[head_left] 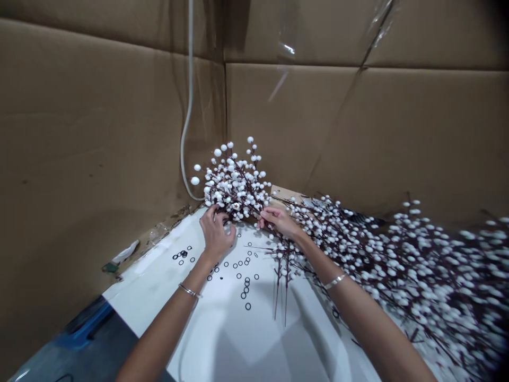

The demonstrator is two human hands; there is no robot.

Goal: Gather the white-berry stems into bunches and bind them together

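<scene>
A bunch of artificial berry branches point(236, 183), white berries on dark stems, lies at the table's far corner. My left hand point(216, 233) is at its near left side, fingers bent and apart from the thumb, fingertips against the lower berries. My right hand point(280, 222) is closed in a pinch at the bunch's right edge, on what looks like a thin berry branch; the stem is partly hidden by the fingers. Small black rings point(247, 282) lie scattered on the white tabletop point(254, 339) below the hands.
A large heap of similar berry branches point(417, 265) fills the right side, with bare stems point(285, 297) sticking out towards me. Cardboard walls point(358, 132) stand behind and to the left. A white cable point(186, 122) hangs in the corner. Something blue point(85, 326) shows below the left table edge.
</scene>
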